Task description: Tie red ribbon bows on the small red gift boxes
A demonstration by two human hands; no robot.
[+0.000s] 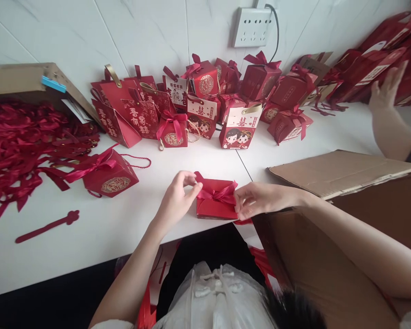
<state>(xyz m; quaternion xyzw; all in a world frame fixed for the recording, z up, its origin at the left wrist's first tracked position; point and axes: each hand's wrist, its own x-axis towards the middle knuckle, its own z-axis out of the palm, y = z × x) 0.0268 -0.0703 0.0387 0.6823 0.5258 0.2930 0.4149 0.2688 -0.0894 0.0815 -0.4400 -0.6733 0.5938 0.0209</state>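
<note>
A small red gift box (pixel 219 212) lies on the white table right in front of me, with a shiny red ribbon (pixel 221 195) tied in a bow across its top. At the box's left edge, my left hand (pixel 180 196) is closed, thumb and forefinger together by the bow's left end and a red strap end. My right hand (pixel 255 200) has curled fingers closed at the bow's right end, against the box's right side. The exact pinch points are partly hidden by the fingers. A flat red strap with a flower-shaped end (pixel 48 227) lies to the left.
A finished-looking red box with a bow (pixel 111 176) stands left, beside a heap of red ribbons (pixel 30 141). Several red gift boxes (pixel 238 132) line the back. An open cardboard carton (pixel 345 171) is at right. Another person's hand (pixel 388 93) is at far right by red packages.
</note>
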